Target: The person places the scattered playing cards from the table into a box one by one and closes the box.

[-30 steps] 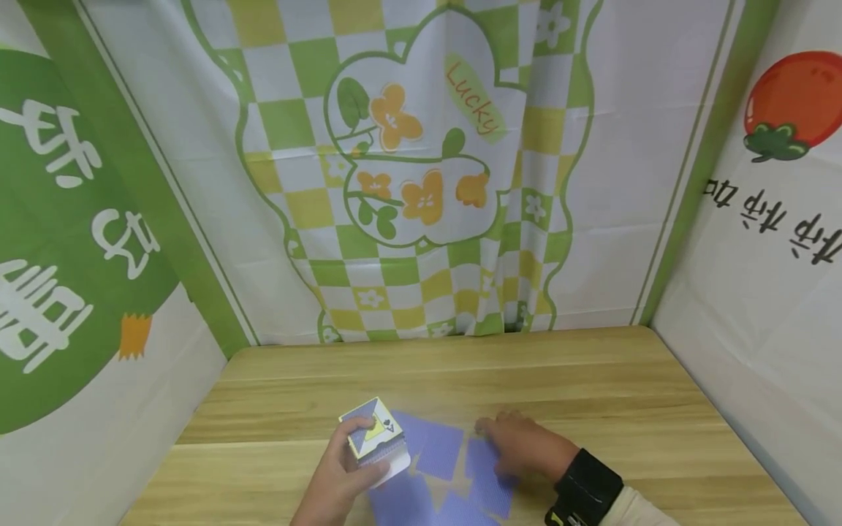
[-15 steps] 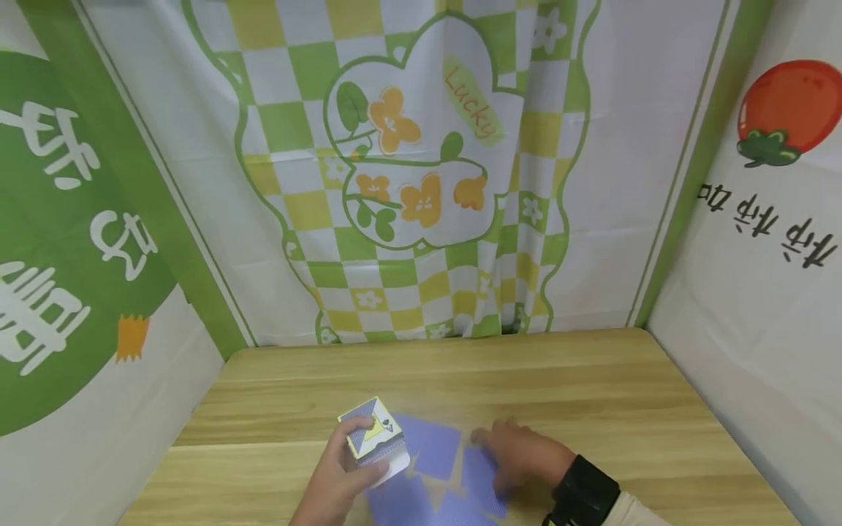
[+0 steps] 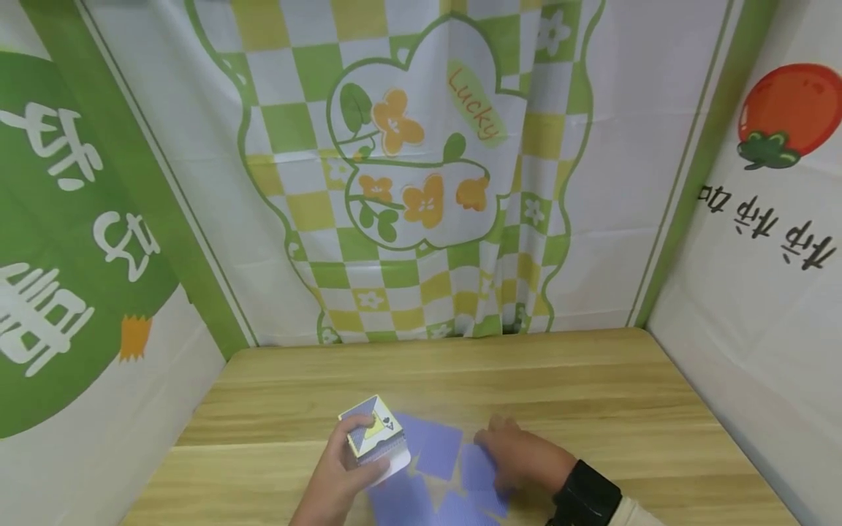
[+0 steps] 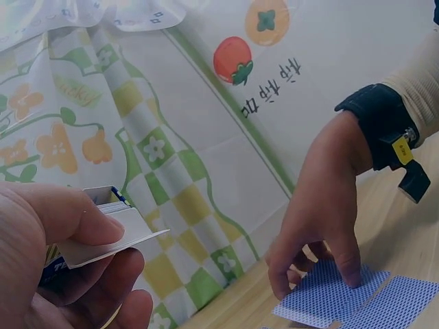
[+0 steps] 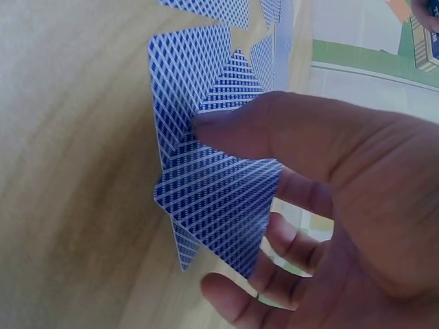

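Note:
My left hand point(image 3: 342, 467) grips a card box point(image 3: 373, 429) printed with an ace, its white flap point(image 4: 113, 233) folded out under the thumb. In the left wrist view, the edges of cards show inside the box's open end. On the right, my right hand point(image 3: 526, 453) is down at a blue-patterned playing card point(image 5: 219, 192). The right wrist view has the thumb point(image 5: 236, 133) on the card's back and the curled fingers at its far edge. Other cards overlap beneath it.
Several more face-down cards point(image 3: 439, 451) lie spread between the hands on the wooden table point(image 3: 296, 380). A patterned curtain point(image 3: 421, 285) hangs behind the table's back edge. A printed cloth wall point(image 3: 750, 314) rises at the right side.
My right hand shifts slightly at the card, with small finger movements. The left hand keeps the card box in nearly the same place.

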Demonstrator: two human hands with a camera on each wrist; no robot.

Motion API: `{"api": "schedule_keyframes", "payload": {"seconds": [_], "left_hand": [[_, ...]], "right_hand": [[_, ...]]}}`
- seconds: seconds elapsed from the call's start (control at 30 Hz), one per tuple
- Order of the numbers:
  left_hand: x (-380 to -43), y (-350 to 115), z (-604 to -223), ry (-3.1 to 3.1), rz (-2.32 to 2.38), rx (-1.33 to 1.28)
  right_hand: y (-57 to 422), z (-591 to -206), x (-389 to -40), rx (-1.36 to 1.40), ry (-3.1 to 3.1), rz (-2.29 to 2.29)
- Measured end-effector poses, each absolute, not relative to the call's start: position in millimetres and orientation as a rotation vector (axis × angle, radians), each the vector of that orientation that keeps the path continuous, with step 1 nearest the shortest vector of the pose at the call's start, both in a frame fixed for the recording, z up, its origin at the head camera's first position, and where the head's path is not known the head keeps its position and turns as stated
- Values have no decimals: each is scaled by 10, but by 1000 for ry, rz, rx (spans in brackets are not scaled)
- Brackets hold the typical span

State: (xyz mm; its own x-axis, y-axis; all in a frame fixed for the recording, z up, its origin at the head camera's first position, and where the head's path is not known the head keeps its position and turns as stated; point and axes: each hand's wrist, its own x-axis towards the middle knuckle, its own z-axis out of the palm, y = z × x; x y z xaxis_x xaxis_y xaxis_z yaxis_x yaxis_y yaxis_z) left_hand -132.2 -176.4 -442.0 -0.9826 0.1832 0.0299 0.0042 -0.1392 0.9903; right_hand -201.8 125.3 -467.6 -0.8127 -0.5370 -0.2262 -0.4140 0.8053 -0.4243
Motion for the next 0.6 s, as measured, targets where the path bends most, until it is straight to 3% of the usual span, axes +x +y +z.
{"api": "schedule_keyframes", "payload": {"seconds": [0.37,0.6], "left_hand": [[-1349,-1792,-4455,1969,2243,262],[-1391,-1733,-4472,1972,2236,291]], "right_hand": [[1250,-4781,-2035,-836,2781,-651],[1218,-4561,-1940,-883,2765,-920]]}}
